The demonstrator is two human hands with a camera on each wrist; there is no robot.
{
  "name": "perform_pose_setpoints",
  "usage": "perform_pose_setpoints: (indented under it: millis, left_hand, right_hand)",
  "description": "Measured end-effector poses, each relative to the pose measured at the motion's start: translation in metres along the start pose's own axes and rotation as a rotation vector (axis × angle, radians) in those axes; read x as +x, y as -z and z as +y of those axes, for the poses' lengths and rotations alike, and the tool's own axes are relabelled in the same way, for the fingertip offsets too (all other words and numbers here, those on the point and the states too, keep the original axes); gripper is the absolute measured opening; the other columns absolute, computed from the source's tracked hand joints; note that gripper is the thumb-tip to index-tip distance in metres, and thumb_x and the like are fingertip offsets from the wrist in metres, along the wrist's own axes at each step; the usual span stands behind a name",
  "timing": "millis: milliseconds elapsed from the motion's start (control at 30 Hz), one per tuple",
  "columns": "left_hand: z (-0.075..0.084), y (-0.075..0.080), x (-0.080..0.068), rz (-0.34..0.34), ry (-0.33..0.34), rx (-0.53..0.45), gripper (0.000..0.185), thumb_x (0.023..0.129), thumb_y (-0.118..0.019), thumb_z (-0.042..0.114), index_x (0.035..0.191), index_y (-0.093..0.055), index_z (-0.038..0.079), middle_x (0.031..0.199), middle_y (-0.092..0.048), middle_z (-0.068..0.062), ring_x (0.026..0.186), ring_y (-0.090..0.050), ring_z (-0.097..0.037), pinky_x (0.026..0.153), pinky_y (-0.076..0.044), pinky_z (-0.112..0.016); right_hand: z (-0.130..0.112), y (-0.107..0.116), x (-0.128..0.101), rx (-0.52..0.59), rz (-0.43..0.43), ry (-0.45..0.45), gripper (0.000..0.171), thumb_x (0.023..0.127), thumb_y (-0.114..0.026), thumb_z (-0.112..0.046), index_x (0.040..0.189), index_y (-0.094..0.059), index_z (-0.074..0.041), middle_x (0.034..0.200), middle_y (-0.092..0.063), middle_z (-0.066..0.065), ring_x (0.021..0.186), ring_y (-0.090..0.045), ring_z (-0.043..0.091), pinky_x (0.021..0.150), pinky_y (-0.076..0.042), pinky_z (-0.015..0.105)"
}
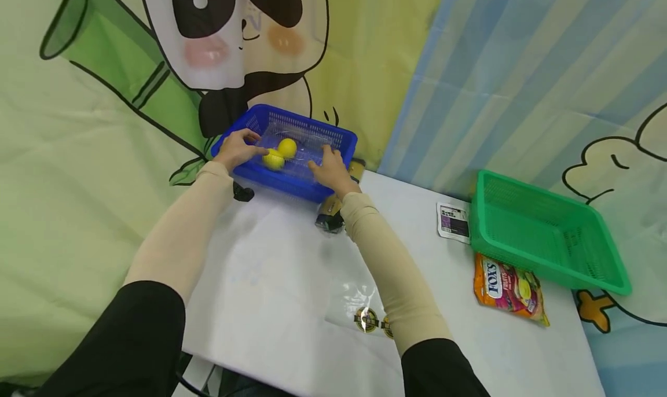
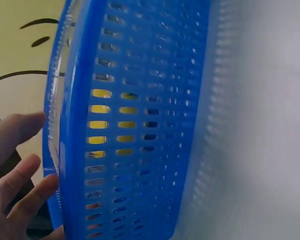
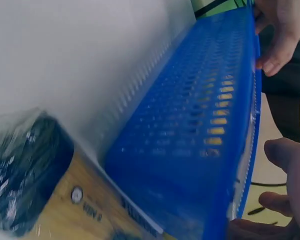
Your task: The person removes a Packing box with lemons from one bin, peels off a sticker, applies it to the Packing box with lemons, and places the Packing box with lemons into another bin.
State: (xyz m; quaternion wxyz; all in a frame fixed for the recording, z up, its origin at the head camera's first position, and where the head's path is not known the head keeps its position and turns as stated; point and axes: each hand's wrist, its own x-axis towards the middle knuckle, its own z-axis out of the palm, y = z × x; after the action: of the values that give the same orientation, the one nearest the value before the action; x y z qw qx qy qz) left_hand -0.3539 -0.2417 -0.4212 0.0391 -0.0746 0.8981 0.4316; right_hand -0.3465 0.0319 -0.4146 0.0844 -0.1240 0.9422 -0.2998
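blue basket [image 1: 294, 184]: saturated royal blue, walls patterned with rows of small slots; yellow shows through the slots in both wrist views
lemons [image 1: 279, 153]: bright yellow, plain
green basket [image 1: 547, 235]: solid mint-emerald green, same slotted pattern
tabletop [image 1: 271, 293]: plain white
candy bag [image 1: 509, 288]: orange and pink with a white logo patch in blue letters
small packet [image 1: 453, 221]: white edge, dark purple-black panel
sleeves [image 1: 182, 235]: beige over the forearms, black above
backdrop [image 1: 104, 125]: pale green and yellow with a black-and-white panda, pink cheeks, green bamboo; right part striped light blue
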Motion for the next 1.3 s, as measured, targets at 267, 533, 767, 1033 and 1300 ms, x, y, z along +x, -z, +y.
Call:
perform_pose_setpoints:
  millis: [267,533,767,1033,1300]
  left_hand:
    - [-0.007,-0.007,0.007,0.005,-0.020,0.166,0.061,0.095,-0.073,0.041,0.145,-0.057,0.010,0.149,-0.055,-0.018,0.139,-0.044,-0.046,0.114,-0.033,-0.068]
    - [0.001,-0.013,0.002,0.015,-0.017,0.178,0.059,0.097,-0.071,0.039,0.145,-0.057,0.009,0.155,-0.050,-0.021,0.140,-0.042,-0.048,0.115,-0.029,-0.068]
    - [0.000,-0.005,-0.007,0.026,0.013,0.067,0.061,0.097,-0.072,0.044,0.143,-0.060,0.006,0.162,-0.040,-0.023,0.149,-0.032,-0.048,0.120,-0.031,-0.067]
    - [0.003,-0.005,-0.009,0.127,0.041,-0.182,0.050,0.096,-0.074,0.046,0.132,-0.071,0.012,0.163,-0.040,-0.017,0.159,-0.020,-0.039,0.128,-0.020,-0.062]
    - [0.025,-0.014,-0.035,0.257,-0.090,-0.415,0.041,0.088,-0.083,0.045,0.120,-0.078,0.020,0.152,-0.052,0.003,0.124,-0.055,-0.017,0.109,-0.045,-0.036]
  right_hand:
    - [-0.009,-0.020,0.007,0.004,0.016,-0.080,0.064,0.112,-0.042,-0.038,0.164,-0.023,-0.006,0.168,-0.026,0.024,0.152,-0.038,0.038,0.123,-0.037,0.048]
    - [-0.010,-0.018,0.006,0.064,0.093,-0.133,0.056,0.112,-0.044,-0.027,0.158,-0.037,0.004,0.162,-0.043,0.020,0.155,-0.033,0.037,0.127,-0.032,0.043]
    - [-0.007,-0.023,0.003,0.249,0.230,-0.163,0.045,0.109,-0.054,-0.027,0.148,-0.058,-0.005,0.153,-0.057,0.013,0.144,-0.048,0.031,0.108,-0.050,0.040]
    - [-0.005,-0.011,-0.004,0.314,0.385,-0.121,0.034,0.105,-0.063,-0.027,0.134,-0.072,-0.012,0.142,-0.067,0.006,0.118,-0.059,0.030,0.089,-0.050,0.037]
    - [-0.004,0.029,-0.042,0.410,0.419,-0.079,0.034,0.103,-0.066,-0.031,0.134,-0.073,-0.019,0.136,-0.070,0.006,0.107,-0.061,0.023,0.088,-0.053,0.036]
